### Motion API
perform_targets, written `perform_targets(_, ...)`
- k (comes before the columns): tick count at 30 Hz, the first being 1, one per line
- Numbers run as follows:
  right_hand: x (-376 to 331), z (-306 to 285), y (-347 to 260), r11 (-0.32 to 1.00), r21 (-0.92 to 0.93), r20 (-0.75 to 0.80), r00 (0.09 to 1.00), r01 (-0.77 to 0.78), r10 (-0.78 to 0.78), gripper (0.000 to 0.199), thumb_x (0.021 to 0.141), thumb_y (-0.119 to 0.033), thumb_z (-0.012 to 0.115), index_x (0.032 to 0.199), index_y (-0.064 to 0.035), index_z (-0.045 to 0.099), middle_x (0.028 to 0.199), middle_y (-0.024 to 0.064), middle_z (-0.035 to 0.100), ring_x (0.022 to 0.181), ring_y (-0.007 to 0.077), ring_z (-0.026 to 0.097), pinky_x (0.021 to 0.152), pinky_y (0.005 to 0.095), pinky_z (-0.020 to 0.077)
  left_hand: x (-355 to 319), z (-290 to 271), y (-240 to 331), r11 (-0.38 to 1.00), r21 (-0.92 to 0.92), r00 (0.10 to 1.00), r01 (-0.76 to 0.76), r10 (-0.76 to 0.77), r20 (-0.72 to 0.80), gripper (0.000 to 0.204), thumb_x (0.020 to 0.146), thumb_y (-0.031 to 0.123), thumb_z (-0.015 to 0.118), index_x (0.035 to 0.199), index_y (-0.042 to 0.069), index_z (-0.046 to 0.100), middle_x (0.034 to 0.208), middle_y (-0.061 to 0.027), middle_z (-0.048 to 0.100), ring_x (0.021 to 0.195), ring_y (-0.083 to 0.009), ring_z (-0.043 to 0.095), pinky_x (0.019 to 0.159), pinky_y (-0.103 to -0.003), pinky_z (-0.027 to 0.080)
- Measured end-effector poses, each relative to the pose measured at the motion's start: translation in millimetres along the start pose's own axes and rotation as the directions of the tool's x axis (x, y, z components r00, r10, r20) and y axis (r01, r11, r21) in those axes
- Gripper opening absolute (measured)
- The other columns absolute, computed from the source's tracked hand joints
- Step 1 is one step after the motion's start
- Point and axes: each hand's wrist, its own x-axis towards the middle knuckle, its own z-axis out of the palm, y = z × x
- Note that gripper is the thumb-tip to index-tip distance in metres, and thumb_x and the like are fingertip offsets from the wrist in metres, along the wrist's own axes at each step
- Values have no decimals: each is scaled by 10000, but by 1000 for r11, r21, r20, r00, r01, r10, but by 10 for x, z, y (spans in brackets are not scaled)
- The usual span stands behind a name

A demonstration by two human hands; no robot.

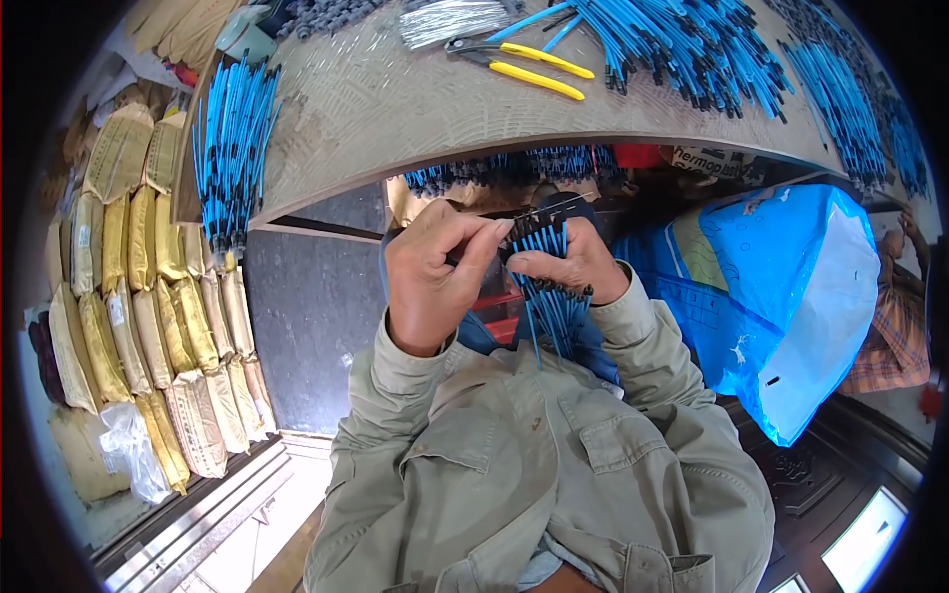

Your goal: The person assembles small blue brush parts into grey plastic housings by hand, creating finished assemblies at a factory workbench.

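The bundle of blue cables (550, 282) sits between the two hands, held in front of the chest and just below the edge of the wooden table (395, 119). The cables are thin, blue-sheathed and capped with black tips at both ends; the lower tips fan out loosely under the grip.

The right hand (573, 262) is wrapped around the middle of the bundle, fingers curled shut over it. The left hand (435, 282) is closed beside it, thumb and forefinger pinching at the upper black tips; whether it grips a single cable or a thin tie cannot be told.

Judged from their look, the cables are light and springy, bending easily but keeping a straight set. The smooth sheath is likely to slip, so a loose hold would let single strands slide out. The firmest place to take hold appears to be mid-length, where the strands lie parallel; the ends splay and give poor purchase.

On the table lie yellow-handled pliers (524, 64), a bunch of silvery ties (450, 22) and large heaps of blue cables (692, 44), with a further row (229, 148) along its left edge. Stacked yellow and tan sacks (148, 306) stand at the left, and a blue plastic bag (781, 287) lies at the right.
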Motion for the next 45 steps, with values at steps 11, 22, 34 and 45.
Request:
perform_targets(11,-3,37,-34,999,28,15,1000,16,-16,201,768,-110,633,910,16,568,710,61,601,604,139,587,533,249,475,-110,64,-325,701,-651,954,291,-162,252,193,803,74,608,959,-39,620,917,-84,629,810,-117,576,723,-230,452)
perform_targets(22,-41,103,-32,999,26,-68,998,18,-16,262,767,-141,629,955,28,560,766,84,597,621,165,595,555,281,501,-197,76,-297,506,-786,933,357,-229,276,230,840,135,568,977,-46,608,872,-106,631,793,-145,599,723,-251,472)
perform_targets(34,-152,-174,60,992,16,-143,982,125,-121,256,801,-164,610,865,77,555,747,156,596,625,224,614,543,311,516,-846,-95,-1146,716,-418,820,559,-551,153,273,854,187,556,992,-44,601,878,-113,631,774,-147,601,728,-251,473)
perform_targets(45,-12,-329,191,977,163,33,989,139,-146,218,795,-132,614,833,75,557,740,156,598,618,236,615,553,313,521,-1402,716,-762,751,-439,869,493,-409,277,657,726,248,716,1244,-10,406,1182,-105,501,1081,-165,472,937,-283,350)
